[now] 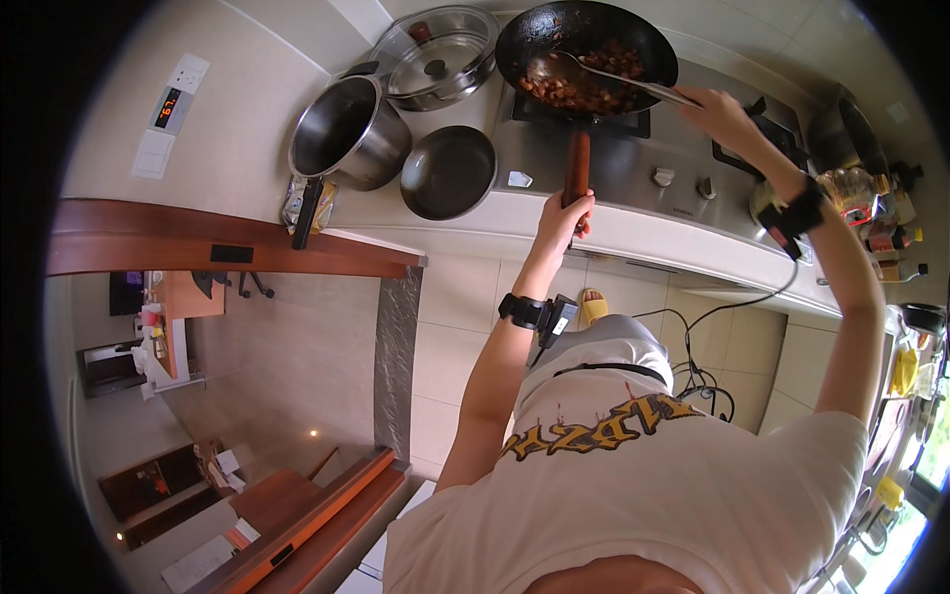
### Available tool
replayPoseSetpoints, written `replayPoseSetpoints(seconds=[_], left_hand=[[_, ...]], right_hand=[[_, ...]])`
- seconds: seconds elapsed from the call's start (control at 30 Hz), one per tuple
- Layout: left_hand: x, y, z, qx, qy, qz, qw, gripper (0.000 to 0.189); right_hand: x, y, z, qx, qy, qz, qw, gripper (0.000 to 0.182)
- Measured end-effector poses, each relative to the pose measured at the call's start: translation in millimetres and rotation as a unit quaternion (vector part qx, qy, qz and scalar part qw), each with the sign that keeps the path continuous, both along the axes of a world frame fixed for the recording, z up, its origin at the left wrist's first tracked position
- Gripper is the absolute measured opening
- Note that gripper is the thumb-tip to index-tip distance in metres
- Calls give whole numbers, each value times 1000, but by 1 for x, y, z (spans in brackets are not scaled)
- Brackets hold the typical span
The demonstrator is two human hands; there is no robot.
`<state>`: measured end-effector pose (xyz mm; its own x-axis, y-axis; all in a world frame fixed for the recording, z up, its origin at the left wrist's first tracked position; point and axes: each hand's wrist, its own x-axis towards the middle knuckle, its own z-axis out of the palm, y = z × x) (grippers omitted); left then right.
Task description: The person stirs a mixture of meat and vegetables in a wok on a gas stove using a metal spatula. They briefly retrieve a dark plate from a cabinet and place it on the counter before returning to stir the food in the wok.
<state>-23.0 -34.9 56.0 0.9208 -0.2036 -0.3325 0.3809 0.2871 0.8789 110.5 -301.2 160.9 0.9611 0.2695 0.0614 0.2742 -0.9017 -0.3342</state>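
Note:
My left hand [565, 217] is closed around the brown wooden handle [578, 167] of a black wok [657, 56]. The wok sits over a burner of the stainless-steel gas hob [631, 160], slightly tilted. Browned, chopped food [568, 93] lies in it. In my right hand [718, 115] is the handle of a metal cooking spoon or ladle [631, 79], whose head rests among the food. The exact shape of that head is partly hidden by the food.
Left of the hob stand a small dark frying pan [450, 172], a steel pot [349, 134] with a black handle, and a wide glass-lidded pan [438, 59]. Bottles [853, 189] and another pot [846, 134] stand at the right. A black cable [690, 341] hangs from my right wrist to the floor.

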Motion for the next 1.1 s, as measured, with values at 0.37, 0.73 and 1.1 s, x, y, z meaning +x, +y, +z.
replayPoseSetpoints(seconds=[0.37, 0.73, 1.1], left_hand=[[3, -4, 5, 14, -1, -7, 1000, 24], [5, -7, 5, 3, -14, -17, 1000, 26], [5, -8, -2, -2, -18, 7, 1000, 27]], right_hand=[[18, 21, -26, 25, -88, 23, 996, 35], [-21, -9, 12, -27, -121, -37, 992, 29], [-32, -46, 23, -98, -168, 66, 979, 36]])
